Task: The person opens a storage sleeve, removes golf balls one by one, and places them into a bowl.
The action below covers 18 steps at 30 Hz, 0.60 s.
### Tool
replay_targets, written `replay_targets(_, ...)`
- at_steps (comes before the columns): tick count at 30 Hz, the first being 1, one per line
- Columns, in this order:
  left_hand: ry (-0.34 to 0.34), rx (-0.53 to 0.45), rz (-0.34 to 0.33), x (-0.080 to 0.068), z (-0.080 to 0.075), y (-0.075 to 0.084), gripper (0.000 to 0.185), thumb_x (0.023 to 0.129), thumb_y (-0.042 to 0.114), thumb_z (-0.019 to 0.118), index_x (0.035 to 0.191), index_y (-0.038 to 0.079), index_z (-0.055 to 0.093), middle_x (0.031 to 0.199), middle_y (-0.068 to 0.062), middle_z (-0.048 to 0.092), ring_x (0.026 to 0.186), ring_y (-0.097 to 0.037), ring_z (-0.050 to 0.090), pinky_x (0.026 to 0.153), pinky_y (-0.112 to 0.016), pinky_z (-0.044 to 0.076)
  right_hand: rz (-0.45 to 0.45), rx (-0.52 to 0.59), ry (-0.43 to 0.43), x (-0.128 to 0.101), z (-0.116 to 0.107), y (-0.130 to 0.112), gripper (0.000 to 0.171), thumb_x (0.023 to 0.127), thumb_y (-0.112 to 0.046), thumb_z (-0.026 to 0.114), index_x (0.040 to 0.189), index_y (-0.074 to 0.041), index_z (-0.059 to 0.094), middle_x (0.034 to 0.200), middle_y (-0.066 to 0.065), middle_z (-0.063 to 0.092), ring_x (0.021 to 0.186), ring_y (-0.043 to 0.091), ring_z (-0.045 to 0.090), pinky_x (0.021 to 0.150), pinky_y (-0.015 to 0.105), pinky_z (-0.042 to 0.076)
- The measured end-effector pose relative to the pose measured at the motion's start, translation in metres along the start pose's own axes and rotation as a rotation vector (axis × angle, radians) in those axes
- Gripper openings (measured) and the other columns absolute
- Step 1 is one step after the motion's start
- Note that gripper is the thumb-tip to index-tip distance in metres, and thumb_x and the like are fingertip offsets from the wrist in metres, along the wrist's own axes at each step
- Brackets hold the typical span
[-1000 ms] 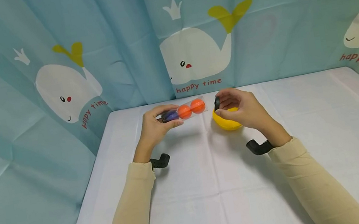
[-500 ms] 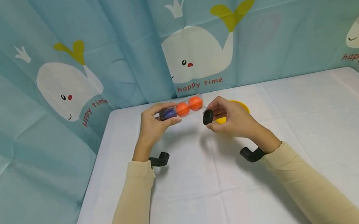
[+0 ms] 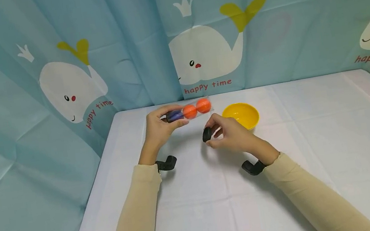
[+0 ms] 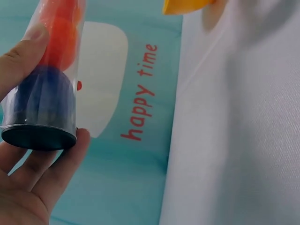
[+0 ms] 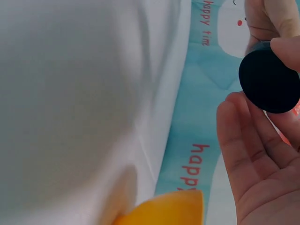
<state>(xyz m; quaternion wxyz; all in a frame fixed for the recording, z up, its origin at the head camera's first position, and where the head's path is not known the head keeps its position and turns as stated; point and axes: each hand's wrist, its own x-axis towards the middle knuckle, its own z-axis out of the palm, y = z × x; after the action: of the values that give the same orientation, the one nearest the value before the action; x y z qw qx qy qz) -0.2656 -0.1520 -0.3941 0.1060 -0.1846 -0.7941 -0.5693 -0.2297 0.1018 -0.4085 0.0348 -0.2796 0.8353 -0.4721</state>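
Since half a second ago the right hand (image 3: 232,136) has come down and nearer to the person, away from the yellow bowl (image 3: 241,115), so the bowl now shows whole, and it carries the black cap (image 3: 207,134) with it. Its grip pinches this cap between the thumb and the fingertips; in the right wrist view the cap (image 5: 268,80) shows as a round dark disc, held clear of the palm. The left hand (image 3: 159,127) has stayed in place, left of the bowl and above the table (image 3: 320,142). Its grip is closed around the clear tube (image 3: 188,111) near the capped end (image 4: 38,137), with the thumb on top and the fingers below. The tube lies almost level and its open end points toward the bowl, probably so that the balls do not roll out. I count three balls inside: one dark blue ball (image 3: 175,115) by the hand and two orange balls (image 3: 197,108) toward the bowl. There is one bowl and one loose cap.
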Motion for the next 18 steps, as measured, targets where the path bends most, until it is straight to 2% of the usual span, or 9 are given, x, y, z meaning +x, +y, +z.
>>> replay_targets(5,0.022,0.015,0.035,0.0010,0.0010,-0.0032,0.040,0.074,0.024,0.093,0.111,0.016,0.080,0.116,-0.006,0.077,0.108,-0.019,0.068,0.094,-0.048,0.056,0.032,-0.017,-0.021,0.0003,0.0057,0.0059,0.036,0.085,-0.012,0.081,0.112,-0.007,0.058,0.105,0.006,0.070,0.099,0.022,0.068,0.088,0.037,0.060)
replay_targets(7,0.028,0.019,0.042,0.0012,0.0011,-0.0036,0.040,0.074,0.024,0.093,0.111,0.016,0.080,0.115,-0.006,0.077,0.111,-0.019,0.067,0.099,-0.051,0.054,0.042,-0.018,-0.027,0.0005,0.0075,0.0082,0.037,0.084,-0.012,0.081,0.113,-0.006,0.058,0.105,0.006,0.070,0.098,0.021,0.067,0.088,0.038,0.060)
replay_targets(11,0.040,0.026,0.031,0.0010,0.0008,-0.0030,0.039,0.074,0.025,0.093,0.110,0.016,0.080,0.114,-0.005,0.077,0.111,-0.018,0.067,0.100,-0.044,0.054,0.044,-0.024,-0.031,0.0003,0.0095,0.0108,0.038,0.084,-0.014,0.081,0.114,-0.006,0.059,0.104,0.006,0.070,0.097,0.021,0.067,0.087,0.038,0.060)
replay_targets(18,0.061,0.023,0.041,0.0015,0.0002,-0.0025,0.037,0.074,0.023,0.093,0.108,0.015,0.080,0.110,-0.006,0.078,0.102,-0.017,0.068,0.086,-0.030,0.055,0.044,-0.069,-0.033,-0.0018,0.0105,0.0097,0.038,0.085,-0.017,0.081,0.115,-0.008,0.058,0.099,0.007,0.069,0.087,0.020,0.064,0.077,0.031,0.056)
